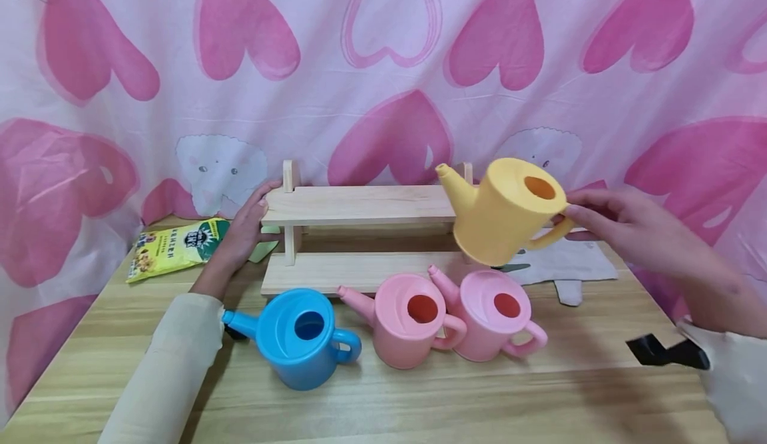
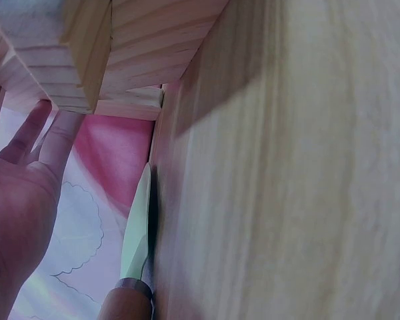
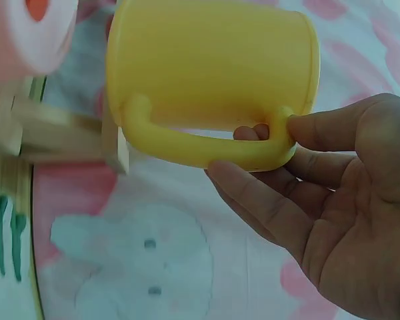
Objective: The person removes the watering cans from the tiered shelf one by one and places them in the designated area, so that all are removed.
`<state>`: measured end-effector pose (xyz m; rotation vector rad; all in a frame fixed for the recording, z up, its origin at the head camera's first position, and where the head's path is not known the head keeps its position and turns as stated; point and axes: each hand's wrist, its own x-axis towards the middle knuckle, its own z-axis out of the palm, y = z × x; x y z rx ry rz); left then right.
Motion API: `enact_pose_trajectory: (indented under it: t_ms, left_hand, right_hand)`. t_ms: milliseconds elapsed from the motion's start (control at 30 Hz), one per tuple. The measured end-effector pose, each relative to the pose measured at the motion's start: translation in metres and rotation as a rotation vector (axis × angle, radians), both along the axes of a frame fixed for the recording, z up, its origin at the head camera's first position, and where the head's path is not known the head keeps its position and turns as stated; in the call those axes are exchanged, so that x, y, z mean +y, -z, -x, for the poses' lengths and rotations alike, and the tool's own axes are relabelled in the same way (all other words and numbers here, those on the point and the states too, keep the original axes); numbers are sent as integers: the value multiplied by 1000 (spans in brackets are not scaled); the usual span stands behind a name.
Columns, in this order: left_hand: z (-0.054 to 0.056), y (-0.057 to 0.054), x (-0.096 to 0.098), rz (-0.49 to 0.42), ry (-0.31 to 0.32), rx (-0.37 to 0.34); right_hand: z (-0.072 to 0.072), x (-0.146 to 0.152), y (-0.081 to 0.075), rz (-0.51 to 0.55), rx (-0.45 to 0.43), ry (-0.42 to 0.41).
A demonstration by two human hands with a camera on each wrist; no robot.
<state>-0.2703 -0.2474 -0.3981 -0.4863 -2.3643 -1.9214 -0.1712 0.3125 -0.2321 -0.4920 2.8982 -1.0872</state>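
Observation:
My right hand (image 1: 629, 221) holds a yellow watering can (image 1: 500, 214) by its handle, raised at the right of the shelf with the spout to the left. In the right wrist view, thumb and fingers (image 3: 253, 193) pinch the handle's end. On the left, my left hand (image 1: 242, 227) grips the end of the upper board of a two-tier wooden shelf (image 1: 365, 204); the left wrist view shows its fingers (image 2: 57, 143) against the wood. In front of the shelf stand a blue watering can (image 1: 299, 357) and two pink watering cans (image 1: 398, 341), spouts leftward.
A yellow snack packet (image 1: 174, 251) lies at the left. Beside the shelf's left end is a light green blade (image 2: 137, 227) with a brown handle. A pale cloth-like piece (image 1: 563, 264) with dark green shapes lies at the right. Behind hangs a heart-patterned curtain (image 1: 323, 124).

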Motion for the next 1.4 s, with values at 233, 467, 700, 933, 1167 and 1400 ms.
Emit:
enact_pose_trajectory:
  t_ms: [233,467,700,933,1167,1400]
  left_hand:
    - [0,-3,1,-8,5,8]
    - [-1,-1,2,2,8,1]
    - [-1,-1,2,1,3,2]
    - [1,1,0,11,-7,4]
    - [1,2,0,-7,10,15]
    - [1,2,0,8,4,20]
  right_hand:
    - [-11,45,20,36,72,-13]
    - [-27,73,43,-77,77,100]
    - [-40,87,72,15,39,88]
    - [-47,89,94,106,-57,67]
    - [-53,87,107,95,-88,82]
    - [-54,90,115,124,-72,40]
